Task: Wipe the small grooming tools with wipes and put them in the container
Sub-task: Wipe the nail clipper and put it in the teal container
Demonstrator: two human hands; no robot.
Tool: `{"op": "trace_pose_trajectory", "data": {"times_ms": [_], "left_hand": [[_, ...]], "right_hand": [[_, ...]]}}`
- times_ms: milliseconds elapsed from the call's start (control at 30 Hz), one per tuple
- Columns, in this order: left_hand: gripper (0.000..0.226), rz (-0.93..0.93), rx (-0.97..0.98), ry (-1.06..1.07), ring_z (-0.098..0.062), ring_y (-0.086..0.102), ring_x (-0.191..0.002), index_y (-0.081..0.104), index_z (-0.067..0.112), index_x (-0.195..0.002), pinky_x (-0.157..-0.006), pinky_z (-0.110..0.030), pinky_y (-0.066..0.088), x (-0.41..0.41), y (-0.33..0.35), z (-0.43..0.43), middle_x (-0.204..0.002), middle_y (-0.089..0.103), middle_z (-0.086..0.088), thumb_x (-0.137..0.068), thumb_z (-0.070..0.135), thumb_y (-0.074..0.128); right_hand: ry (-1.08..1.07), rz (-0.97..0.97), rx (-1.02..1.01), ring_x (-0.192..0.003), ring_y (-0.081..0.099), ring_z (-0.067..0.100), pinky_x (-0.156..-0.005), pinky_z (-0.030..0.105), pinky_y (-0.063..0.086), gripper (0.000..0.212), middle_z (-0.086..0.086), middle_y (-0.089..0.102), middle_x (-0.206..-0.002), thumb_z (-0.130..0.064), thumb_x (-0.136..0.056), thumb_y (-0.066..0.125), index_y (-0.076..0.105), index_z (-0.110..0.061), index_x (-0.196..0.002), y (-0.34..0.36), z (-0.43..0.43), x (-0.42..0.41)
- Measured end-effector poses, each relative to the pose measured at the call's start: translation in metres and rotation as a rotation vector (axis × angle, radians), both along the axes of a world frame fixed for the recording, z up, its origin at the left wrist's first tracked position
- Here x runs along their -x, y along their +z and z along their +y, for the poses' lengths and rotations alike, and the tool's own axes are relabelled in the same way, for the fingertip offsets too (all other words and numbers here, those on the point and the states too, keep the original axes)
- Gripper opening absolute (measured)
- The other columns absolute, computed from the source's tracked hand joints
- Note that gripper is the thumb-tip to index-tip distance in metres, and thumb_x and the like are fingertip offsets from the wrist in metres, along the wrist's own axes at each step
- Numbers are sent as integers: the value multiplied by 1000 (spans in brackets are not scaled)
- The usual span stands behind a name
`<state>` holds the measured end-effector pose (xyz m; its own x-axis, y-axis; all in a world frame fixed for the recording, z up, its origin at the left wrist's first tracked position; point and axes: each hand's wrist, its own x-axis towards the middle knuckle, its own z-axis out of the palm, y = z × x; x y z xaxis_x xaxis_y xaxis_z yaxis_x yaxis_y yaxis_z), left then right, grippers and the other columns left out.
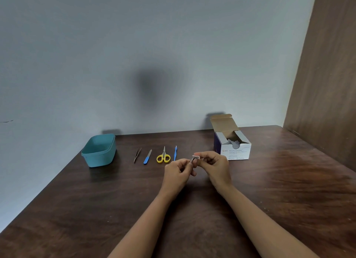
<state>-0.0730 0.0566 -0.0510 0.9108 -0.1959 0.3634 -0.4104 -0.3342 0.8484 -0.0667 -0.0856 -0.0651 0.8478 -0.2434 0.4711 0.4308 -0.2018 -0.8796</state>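
Both hands pinch one small item [194,158], frame centre.
Left hand [178,171] grips grey lower end, right hand [214,164] pale top; item too small to identify.

Bare table [279,190] lies open left and right of the forearms [265,217], room enough for a hand. Along the far side stand a teal tub [90,158], then tweezers [137,154], a file [147,157], scissors [163,156] and a blue pick [175,153] with narrow gaps between, then an open box [236,151], the wall [154,45] close behind. The left hand [178,170] and right hand [214,163], pinching a small pale item [195,158] together, block the middle near the pick.
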Motion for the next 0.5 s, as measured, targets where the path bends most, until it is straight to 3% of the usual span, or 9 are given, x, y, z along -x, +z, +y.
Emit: {"op": "trace_pose_trajectory", "data": {"times_ms": [133, 367, 500], "left_hand": [[19, -25, -71, -21, 0, 48, -48, 72, 14, -88, -49, -9, 35, -1, -1, -2, -65, 69, 5, -94, 14, 55], [18, -51, -106, -39, -3, 51, -48, 72, 11, -89, -49, -9, 36, -1, -2, -1, -69, 71, 3, -94, 15, 55], [17, -63, -89, -41, 2, 52, -46, 72, 9, -91, -48, -8, 35, 2, 0, -3, -71, 72, -1, -94, 13, 55]], "right_hand": [[-44, 18, -57, -63, 54, 15, -61, 37, 47, 19, -2, 72, -72, -10, -68, 82, 75, -28, -67, 3, 0, 1], [-131, -15, 77, -65, 54, 14, -60, 32, 46, 11, -3, 67, -76, -17, -74, 78, 72, -25, -72, 2, 1, 2], [-158, -83, 115, -65, 50, 7, -59, 25, 42, 16, -5, 61, -77, -15, -79, 74, 68, -28, -70, 3, 4, 3]]}}
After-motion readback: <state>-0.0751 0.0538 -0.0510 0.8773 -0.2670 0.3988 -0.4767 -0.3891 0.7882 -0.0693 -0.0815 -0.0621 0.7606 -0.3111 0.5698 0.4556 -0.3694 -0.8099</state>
